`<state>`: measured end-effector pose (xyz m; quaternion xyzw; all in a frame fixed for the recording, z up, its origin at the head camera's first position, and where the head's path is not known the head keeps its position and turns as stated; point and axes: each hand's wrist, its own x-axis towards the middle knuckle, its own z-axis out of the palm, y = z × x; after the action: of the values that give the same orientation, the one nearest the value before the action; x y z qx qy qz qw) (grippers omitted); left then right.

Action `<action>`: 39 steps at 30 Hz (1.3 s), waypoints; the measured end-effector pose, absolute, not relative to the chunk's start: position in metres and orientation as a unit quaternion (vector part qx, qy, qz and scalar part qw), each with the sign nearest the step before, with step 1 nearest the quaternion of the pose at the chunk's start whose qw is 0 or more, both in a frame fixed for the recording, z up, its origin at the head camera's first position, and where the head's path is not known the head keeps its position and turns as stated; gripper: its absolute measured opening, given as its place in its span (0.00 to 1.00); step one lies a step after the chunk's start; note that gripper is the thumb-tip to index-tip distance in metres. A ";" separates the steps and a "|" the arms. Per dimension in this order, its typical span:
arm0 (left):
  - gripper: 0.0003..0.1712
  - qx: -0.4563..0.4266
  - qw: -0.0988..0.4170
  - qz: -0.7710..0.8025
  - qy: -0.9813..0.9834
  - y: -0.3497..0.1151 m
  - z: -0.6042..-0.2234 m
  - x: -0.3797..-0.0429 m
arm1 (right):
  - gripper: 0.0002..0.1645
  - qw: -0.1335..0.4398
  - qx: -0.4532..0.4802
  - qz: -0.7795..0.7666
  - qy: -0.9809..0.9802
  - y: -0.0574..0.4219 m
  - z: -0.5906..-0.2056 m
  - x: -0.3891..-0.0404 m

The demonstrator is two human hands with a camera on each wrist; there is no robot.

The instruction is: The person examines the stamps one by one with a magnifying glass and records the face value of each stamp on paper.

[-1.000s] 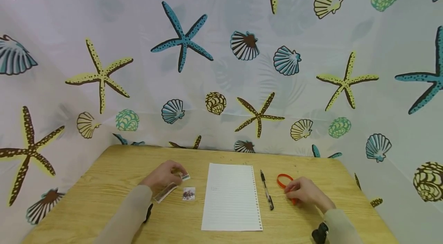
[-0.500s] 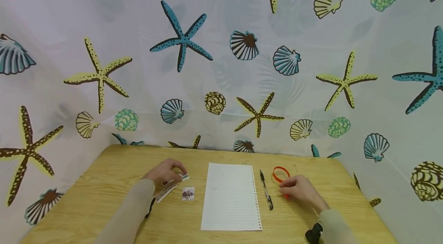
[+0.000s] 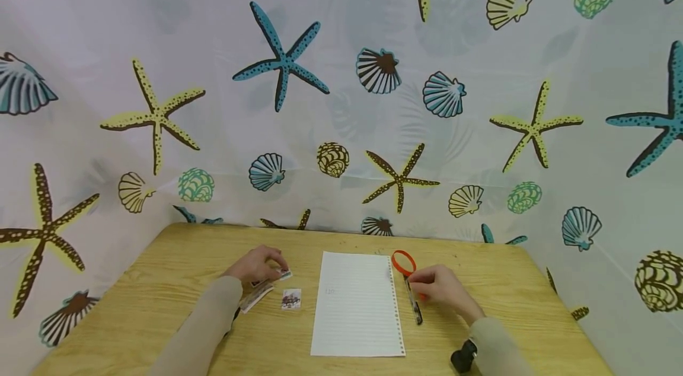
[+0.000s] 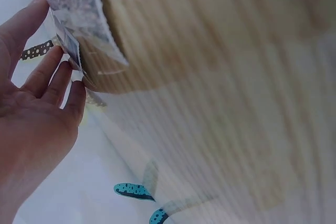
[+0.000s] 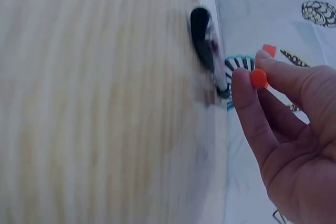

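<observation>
the paper lies mid-way along the table, with the curtain behind and at both sides. just left of the paper is the near stamp; the strip lies left of that. behind the near stamp, the far stamp lies at the left hand's fingertips. right of the paper lies the pen. the right hand, right of the pen, holds the magnifier, its loop by the paper's far right corner.

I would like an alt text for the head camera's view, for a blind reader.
A person's right hand holds a red ring-ended tool, perhaps a magnifying glass, partly hiding a pen beside lined paper. The left hand rests among small printed pieces on the wooden table, before a seashell-patterned backdrop.
</observation>
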<state>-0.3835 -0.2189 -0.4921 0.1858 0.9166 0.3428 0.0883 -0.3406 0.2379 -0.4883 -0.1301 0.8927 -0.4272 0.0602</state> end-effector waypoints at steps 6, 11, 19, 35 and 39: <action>0.10 0.174 0.082 0.338 0.921 -0.218 -0.491 -0.381 | 0.08 0.050 -0.162 -0.424 0.889 0.220 -0.486 -0.340; 0.09 0.161 0.083 0.338 0.924 -0.215 -0.489 -0.379 | 0.07 0.045 -0.163 -0.444 0.880 0.212 -0.486 -0.340; 0.09 0.150 0.079 0.339 0.925 -0.218 -0.496 -0.379 | 0.13 0.071 -0.169 -0.454 0.872 0.199 -0.485 -0.339; 0.11 0.161 0.083 0.348 0.920 -0.216 -0.494 -0.380 | 0.13 0.083 -0.206 -0.410 0.885 0.167 -0.490 -0.341; 0.11 0.162 0.088 0.354 0.917 -0.214 -0.492 -0.379 | 0.13 0.088 -0.216 -0.405 0.884 0.161 -0.488 -0.341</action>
<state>-0.3790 -0.2145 -0.4922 0.1623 0.9168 0.3543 0.0878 -0.3409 0.1612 -0.4875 -0.2155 0.8840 -0.4054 0.0880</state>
